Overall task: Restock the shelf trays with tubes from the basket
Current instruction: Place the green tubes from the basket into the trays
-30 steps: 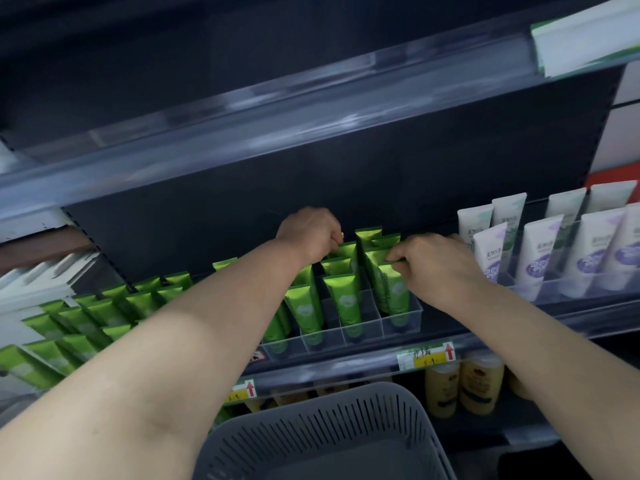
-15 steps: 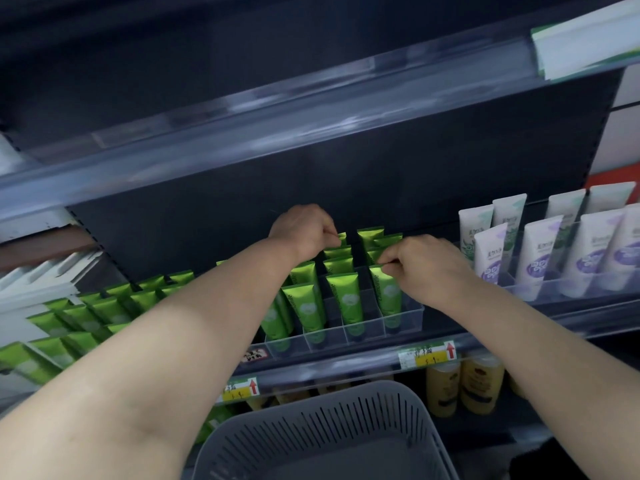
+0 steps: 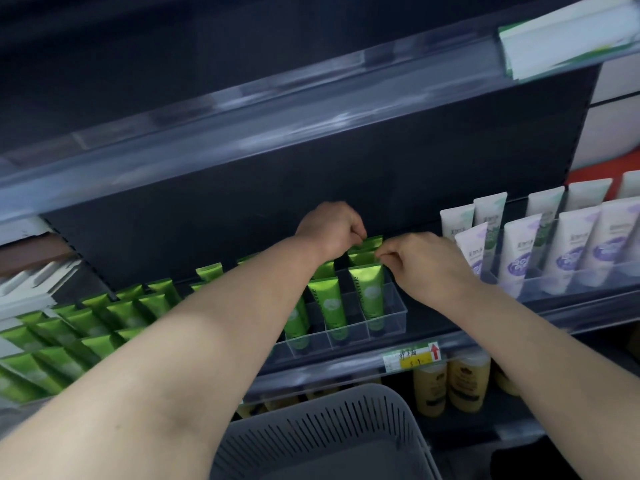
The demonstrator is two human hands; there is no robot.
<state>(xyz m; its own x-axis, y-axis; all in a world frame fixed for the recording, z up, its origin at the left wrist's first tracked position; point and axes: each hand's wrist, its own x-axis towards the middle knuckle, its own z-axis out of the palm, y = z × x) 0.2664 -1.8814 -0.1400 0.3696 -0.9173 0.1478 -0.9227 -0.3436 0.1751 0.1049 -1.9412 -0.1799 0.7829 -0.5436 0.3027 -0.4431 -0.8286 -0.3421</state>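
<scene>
The right hand (image 3: 426,268) has thumb and forefinger closed together on the crimped top edge of a green tube (image 3: 362,258) in the rightmost lane of the clear tray (image 3: 393,317). As far as the view shows, this is the tube standing just behind the lane's front tube (image 3: 367,292), which sits directly below the pinch, upright and leaning slightly back.

The left hand (image 3: 329,230) is just beside that pinch, up and to its left. Its fingers curl down onto the tops of the rearmost tubes (image 3: 372,241), but I cannot tell whether they actually hold one.

Left of the pinch, the tray's other lanes hold neighbouring tubes (image 3: 327,303), partly hidden by the left forearm. Further left lie slanted rows of green tubes (image 3: 86,327). Right of the pinch, well apart, stand white-and-purple tubes (image 3: 519,261).

Below the pinch, a yellow price label (image 3: 412,356) sits on the shelf edge, with yellow bottles (image 3: 467,382) on the shelf beneath. Lowest and nearest the person, between the forearms, is the grey slotted basket (image 3: 329,420).
</scene>
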